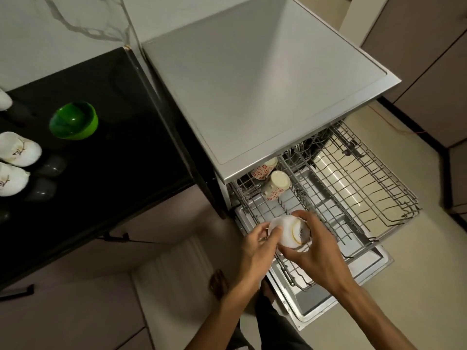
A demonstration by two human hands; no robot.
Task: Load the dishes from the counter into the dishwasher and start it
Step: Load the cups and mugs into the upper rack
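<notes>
A white bowl [290,232] with a thin gold rim line is held between both hands above the front left part of the pulled-out wire rack [328,188] of the dishwasher [252,84]. The left hand [257,246] is curled round the bowl's left side, its fingers pressed against the white wall. The right hand [321,251] is wrapped over the bowl from the right and from below, the fingertips being seen above its upper edge. The bowl is tilted onto its side.

Further back in the same rack, two patterned cups [271,179] with red flower prints are stood upside down, just beside each other, close under the front edge of the machine's grey top. The right part of the rack is seen to hold only bare wire. Below the rack, the lowered door [341,299] is spread flat.

On the black counter [113,147] to the left, a green bowl [73,121] is set apart from two white bowls [16,162] with dark sprig markings, which are lined up near the left edge of the view. Part of another white dish [4,99] is cut off further back.
</notes>
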